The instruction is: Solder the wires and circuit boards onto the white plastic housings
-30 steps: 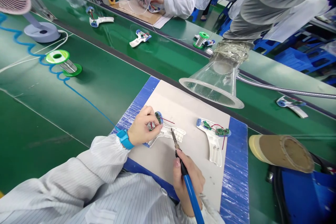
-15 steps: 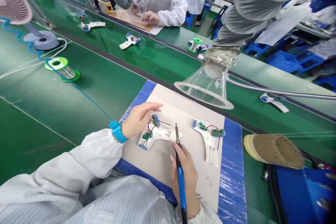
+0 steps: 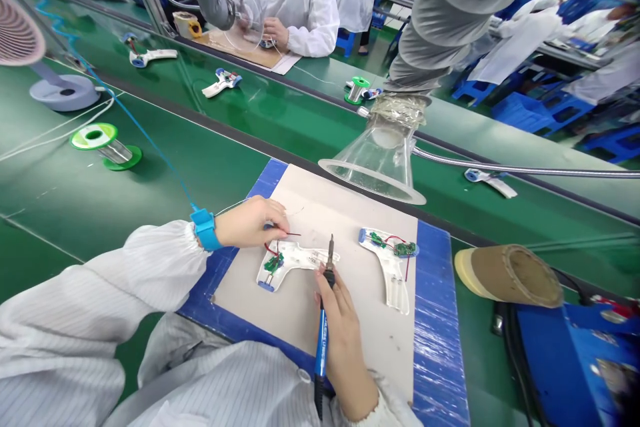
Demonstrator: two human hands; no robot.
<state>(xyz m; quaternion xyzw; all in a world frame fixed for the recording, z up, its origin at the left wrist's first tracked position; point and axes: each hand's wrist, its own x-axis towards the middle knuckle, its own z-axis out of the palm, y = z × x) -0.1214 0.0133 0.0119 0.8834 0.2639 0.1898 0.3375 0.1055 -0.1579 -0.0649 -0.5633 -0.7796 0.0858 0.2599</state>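
Lower centre, the right hand (image 3: 343, 340) is wrapped around a blue iron (image 3: 321, 330). Its tip hangs just above the shell (image 3: 300, 257) at mid-frame on the board (image 3: 345, 210). The print on the iron's handle is too small to read. Left of it, the left hand (image 3: 250, 221) has its fingertips pinched together on a red wire (image 3: 294, 234) at the shell's top. This looks like soldering, with the joint not yet touched. The next move calls for a still wire and a fine touch with the tip. A second shell (image 3: 393, 270) lies to the right, and the hood (image 3: 380, 160) stands beyond.

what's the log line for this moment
left hand: fingers by red wire | right hand: holds soldering iron, tip at white shell | second shell: apart
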